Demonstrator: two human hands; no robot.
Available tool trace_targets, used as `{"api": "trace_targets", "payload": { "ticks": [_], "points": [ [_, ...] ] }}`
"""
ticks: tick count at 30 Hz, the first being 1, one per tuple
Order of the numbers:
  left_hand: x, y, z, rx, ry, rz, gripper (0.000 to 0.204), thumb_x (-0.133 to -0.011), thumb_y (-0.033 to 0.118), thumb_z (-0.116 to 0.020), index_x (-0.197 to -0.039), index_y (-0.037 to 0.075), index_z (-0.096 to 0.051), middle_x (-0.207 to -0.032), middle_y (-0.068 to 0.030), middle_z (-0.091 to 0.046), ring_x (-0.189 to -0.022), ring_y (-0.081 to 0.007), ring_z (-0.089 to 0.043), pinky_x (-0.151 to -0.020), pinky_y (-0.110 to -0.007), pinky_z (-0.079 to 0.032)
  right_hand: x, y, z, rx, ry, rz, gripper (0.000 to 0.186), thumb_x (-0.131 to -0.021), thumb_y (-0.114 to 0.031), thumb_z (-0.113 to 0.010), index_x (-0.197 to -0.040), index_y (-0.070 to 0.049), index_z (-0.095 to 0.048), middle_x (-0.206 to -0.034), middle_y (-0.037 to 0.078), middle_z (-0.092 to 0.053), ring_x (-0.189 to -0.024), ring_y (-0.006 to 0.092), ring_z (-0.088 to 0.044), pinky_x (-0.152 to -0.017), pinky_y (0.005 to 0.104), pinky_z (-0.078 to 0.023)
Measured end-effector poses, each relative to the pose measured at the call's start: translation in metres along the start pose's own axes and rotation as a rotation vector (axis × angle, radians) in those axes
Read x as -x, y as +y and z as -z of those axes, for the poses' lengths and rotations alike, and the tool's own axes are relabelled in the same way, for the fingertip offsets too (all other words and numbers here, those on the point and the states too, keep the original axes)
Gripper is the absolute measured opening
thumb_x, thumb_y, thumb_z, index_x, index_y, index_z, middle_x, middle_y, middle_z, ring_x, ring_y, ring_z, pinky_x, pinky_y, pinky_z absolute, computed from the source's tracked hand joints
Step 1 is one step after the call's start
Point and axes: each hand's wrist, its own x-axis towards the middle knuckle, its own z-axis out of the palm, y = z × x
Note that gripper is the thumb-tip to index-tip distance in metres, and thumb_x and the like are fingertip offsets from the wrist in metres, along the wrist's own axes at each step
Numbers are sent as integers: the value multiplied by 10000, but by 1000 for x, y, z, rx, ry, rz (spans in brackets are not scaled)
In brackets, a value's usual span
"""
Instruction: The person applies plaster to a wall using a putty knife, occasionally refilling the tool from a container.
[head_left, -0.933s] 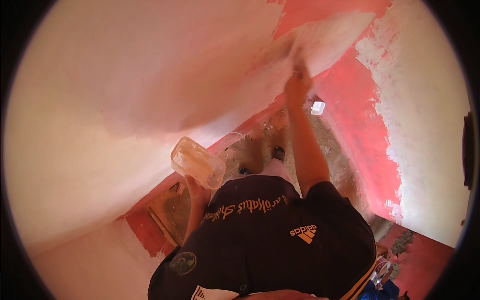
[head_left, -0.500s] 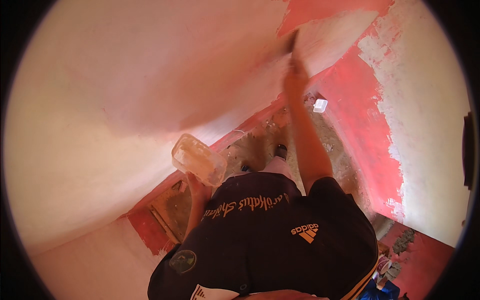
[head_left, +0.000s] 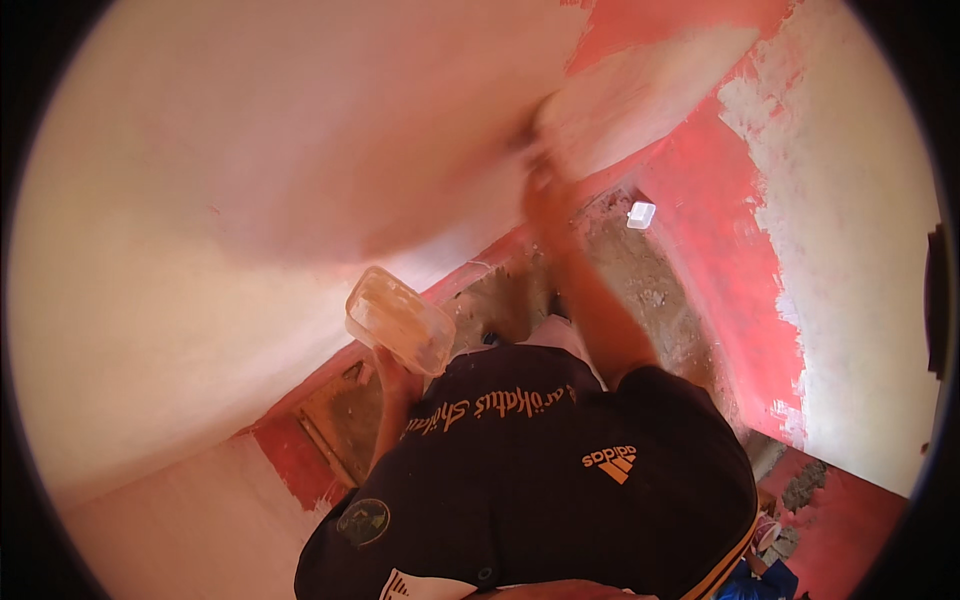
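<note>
My left hand (head_left: 397,375) is closed round a clear rectangular plastic tub (head_left: 400,320) from below. Whitish residue coats the tub's inside, and it is held tilted close to the wall. Up ahead, my right arm reaches out to the pale wall (head_left: 300,130). My right hand (head_left: 546,190) is smeared by motion but closed on a dark paintbrush (head_left: 535,122), whose head is at the wall surface. Blur hides the brush's exact shape. Around it the coating is pinkish white, and bare red paint (head_left: 640,25) shows above with a ragged border.
A second wall (head_left: 740,200) at the right is part red, part whitish. On the dirty floor (head_left: 650,280) by the corner sits a small white container (head_left: 641,214). Wooden strips (head_left: 325,440) lie at the lower left. Blue and mixed items (head_left: 765,575) are at the lower right.
My right hand and the paintbrush have swept left and down along the wall, with the forearm bending inward. My left hand and the tub have barely moved.
</note>
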Motion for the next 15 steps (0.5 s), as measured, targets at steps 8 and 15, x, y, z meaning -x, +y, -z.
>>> {"api": "trace_targets", "payload": {
  "ticks": [8, 15],
  "points": [
    [6, 12, 1, -161, -41, -26, 823, -891, 664, -431, -1402, 31, -302, -1357, -128, -448, -1238, -287, -475, -1028, -464, -433, -17, 35, 53, -521, 130, -251, 218, -948, -109, -487, -1083, -8, -626, -921, 86, -621, -780, 142, -566, -694, 283, -481],
    [-1, 7, 9, -135, 2, -38, 879, -848, 712, -459, -1341, -11, -375, -1267, -126, -515, -1136, -255, -548, -948, -407, -497, 67, 2, -21, -181, -64, -55, 322, -961, -236, -485, -1158, -19, -618, -932, 134, -652, -883, 242, -615, -815, 349, -478]
  ]
}}
